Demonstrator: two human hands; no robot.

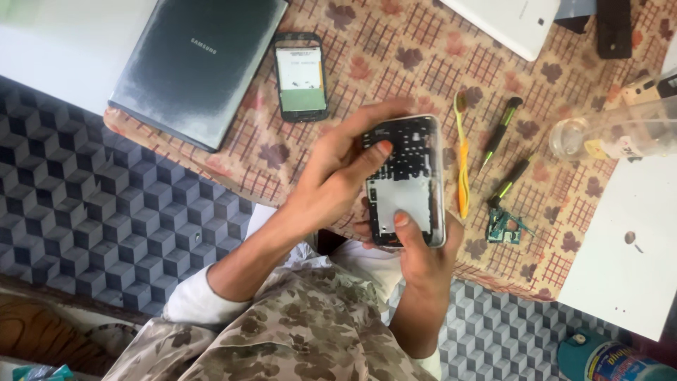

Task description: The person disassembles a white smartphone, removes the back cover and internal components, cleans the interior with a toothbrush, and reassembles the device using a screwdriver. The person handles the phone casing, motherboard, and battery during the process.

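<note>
You hold an opened phone over a patterned cloth.

Your left hand point(331, 176) grips the phone point(407, 182) from the side, thumb pressed on its dark upper part; your right hand point(422, 248) cradles it from below, thumb on the pale plate. Just beside it lie a yellow pry tool point(462, 159), two screwdrivers point(502, 131) and a small circuit board point(503, 227). Farther up sit a second phone point(301, 76) and a dark tablet point(197, 67).
</note>
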